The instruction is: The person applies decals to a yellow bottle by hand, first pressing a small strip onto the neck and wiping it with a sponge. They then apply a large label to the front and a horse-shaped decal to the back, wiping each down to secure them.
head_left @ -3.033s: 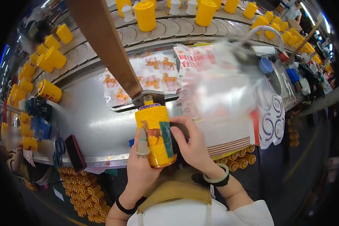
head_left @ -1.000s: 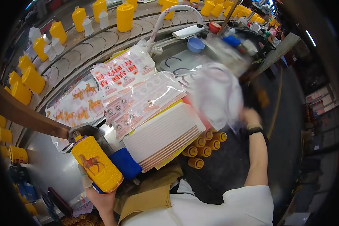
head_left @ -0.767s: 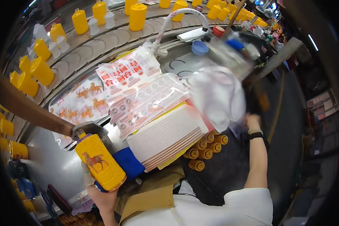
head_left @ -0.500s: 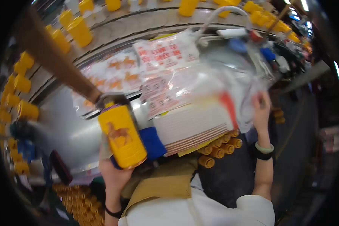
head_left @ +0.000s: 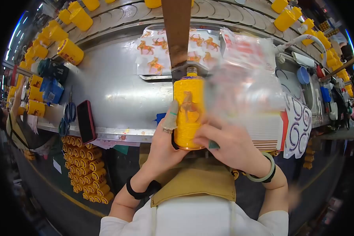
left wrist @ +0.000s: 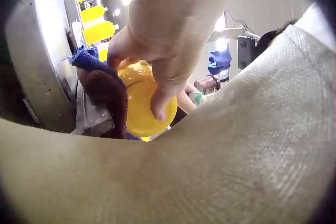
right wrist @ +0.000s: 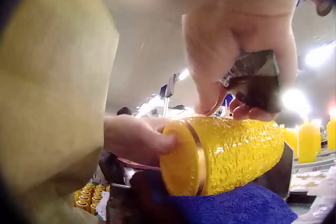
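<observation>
A yellow textured bottle (head_left: 183, 92) with a horse decal (head_left: 188, 107) lies with its neck toward the metal holder at the end of a wooden bar (head_left: 177, 31). My left hand (head_left: 165, 143) grips the base end from the left; the left wrist view shows the thumb across the bottle's round bottom (left wrist: 144, 111). My right hand (head_left: 236, 141) is at the bottle's right side, fingertips near its lower edge. Curled right fingers hold a dark, partly green flat piece (right wrist: 257, 91) over the bottle. A blue cloth (right wrist: 236, 205) lies under the bottle.
Sheets of horse decals (head_left: 155, 45) lie behind the holder, plastic-covered label sheets (head_left: 249, 86) to the right. A phone (head_left: 85, 121) and scissors (head_left: 70, 112) sit on the left edge. Yellow bottles (head_left: 82, 19) stand on the conveyor behind. Stacked bottles (head_left: 86, 169) are below the table.
My right hand has come back from the white sheet at the far right to the bottle. The head view has turned left. My left hand has stayed on the bottle.
</observation>
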Available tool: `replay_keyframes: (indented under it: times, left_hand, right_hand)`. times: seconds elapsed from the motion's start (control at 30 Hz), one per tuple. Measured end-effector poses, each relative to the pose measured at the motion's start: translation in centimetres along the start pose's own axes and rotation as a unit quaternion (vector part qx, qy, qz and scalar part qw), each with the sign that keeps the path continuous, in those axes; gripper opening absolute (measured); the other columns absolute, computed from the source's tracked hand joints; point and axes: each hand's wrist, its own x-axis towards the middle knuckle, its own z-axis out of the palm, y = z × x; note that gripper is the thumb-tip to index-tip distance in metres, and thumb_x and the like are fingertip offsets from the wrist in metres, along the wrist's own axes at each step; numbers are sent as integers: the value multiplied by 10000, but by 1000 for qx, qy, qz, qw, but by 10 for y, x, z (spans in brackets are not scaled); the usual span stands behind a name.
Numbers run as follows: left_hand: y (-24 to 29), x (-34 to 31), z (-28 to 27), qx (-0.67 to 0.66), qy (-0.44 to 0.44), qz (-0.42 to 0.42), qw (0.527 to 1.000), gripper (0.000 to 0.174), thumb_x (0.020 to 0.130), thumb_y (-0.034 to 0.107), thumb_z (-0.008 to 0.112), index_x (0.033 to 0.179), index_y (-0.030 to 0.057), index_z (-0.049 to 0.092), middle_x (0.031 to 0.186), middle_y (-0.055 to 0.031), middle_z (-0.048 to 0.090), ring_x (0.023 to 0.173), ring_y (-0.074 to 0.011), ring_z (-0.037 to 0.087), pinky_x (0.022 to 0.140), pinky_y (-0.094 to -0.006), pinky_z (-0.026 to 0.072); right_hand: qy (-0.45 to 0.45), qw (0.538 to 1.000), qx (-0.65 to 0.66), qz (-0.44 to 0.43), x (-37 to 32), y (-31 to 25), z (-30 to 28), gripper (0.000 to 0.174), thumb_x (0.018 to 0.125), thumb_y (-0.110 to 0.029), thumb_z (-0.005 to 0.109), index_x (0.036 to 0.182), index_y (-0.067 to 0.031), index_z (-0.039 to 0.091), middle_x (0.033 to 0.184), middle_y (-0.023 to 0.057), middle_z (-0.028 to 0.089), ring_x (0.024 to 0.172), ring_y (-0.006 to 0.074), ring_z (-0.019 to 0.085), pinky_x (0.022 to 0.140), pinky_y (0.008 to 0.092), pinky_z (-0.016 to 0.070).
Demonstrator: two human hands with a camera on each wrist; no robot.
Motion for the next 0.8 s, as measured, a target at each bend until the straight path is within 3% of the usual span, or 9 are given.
replay_keyframes:
  times: [0.13, 0.2, 0.23, 0.3, 0.4, 0.47, 0.5, 0.57, 0.8]
  left_hand:
    - [5, -2, -11, -76, -39, -24, 996, 1100, 749, 162, 899, 1594, -21, 221, 1537, -222, 420, 1398, -334, 458, 1149, -414, 375]
    - [7, 2, -11, -227, -68, -18, 971, 1005, 898, 75, 749, 1635, 36, 66, 1645, -162, 267, 1495, -277, 324, 1213, -405, 279]
    - [8, 2, -9, -228, -67, -18, 971, 1005, 898, 75, 749, 1635, 36, 66, 1645, -162, 267, 1495, -277, 324, 1213, -405, 279]
    - [12, 4, -5, -341, -56, -102, 933, 839, 998, 25, 562, 1637, 36, 20, 1674, -154, 184, 1529, -255, 243, 1232, -404, 223]
    - [14, 4, -3, -309, -63, -79, 946, 752, 1030, -8, 447, 1639, 39, 7, 1672, -145, 188, 1525, -249, 247, 1232, -400, 214]
    - [16, 4, -2, -323, -56, -82, 941, 759, 1029, -1, 455, 1639, 38, 6, 1670, -145, 193, 1524, -248, 249, 1232, -396, 213]
    - [16, 4, -1, -336, -48, -86, 937, 765, 1027, 5, 464, 1639, 37, 5, 1669, -146, 197, 1523, -247, 250, 1231, -393, 211]
    - [15, 4, 2, -343, -30, -79, 936, 759, 1035, 32, 497, 1636, 26, 34, 1626, -142, 258, 1476, -229, 309, 1205, -372, 258]
    - [19, 5, 2, -358, -26, -84, 930, 764, 1039, 40, 517, 1638, 31, 43, 1604, -137, 286, 1452, -217, 340, 1196, -362, 282]
  right_hand:
    - [35, 999, -18, 17, 5, 0, 8, 192, 767, -63, 776, 901, -84, 641, 1001, 91, 567, 896, 302, 623, 732, 413, 507]
    - [41, 998, -38, 24, 7, -1, 9, 214, 765, -61, 783, 926, -84, 642, 1005, 95, 569, 895, 308, 622, 735, 417, 509]
    - [53, 998, -34, 25, 8, -1, 9, 241, 770, -63, 790, 955, -80, 638, 1006, 103, 568, 883, 316, 618, 732, 415, 507]
    - [63, 997, -33, 26, 12, 1, 8, 267, 774, -65, 797, 985, -77, 633, 1007, 112, 567, 871, 324, 613, 730, 412, 506]
    - [72, 995, 34, 56, 9, 11, 10, 277, 813, -58, 785, 1029, -53, 612, 966, 104, 576, 819, 276, 600, 719, 362, 492]
    - [108, 950, 216, 196, -2, 25, 21, 210, 880, -64, 756, 1011, -29, 596, 910, 57, 575, 786, 168, 560, 714, 298, 463]
    - [105, 951, 216, 196, -5, 22, 22, 210, 880, -64, 756, 1011, -29, 596, 910, 57, 575, 786, 168, 560, 714, 298, 463]
    - [125, 878, 331, 321, -11, 13, 26, 164, 933, -81, 723, 1008, -26, 588, 887, 13, 560, 797, 86, 505, 714, 252, 436]
    - [129, 840, 396, 349, -20, 7, 47, 231, 935, -104, 734, 1001, -69, 515, 900, -34, 471, 808, 59, 443, 732, 211, 406]
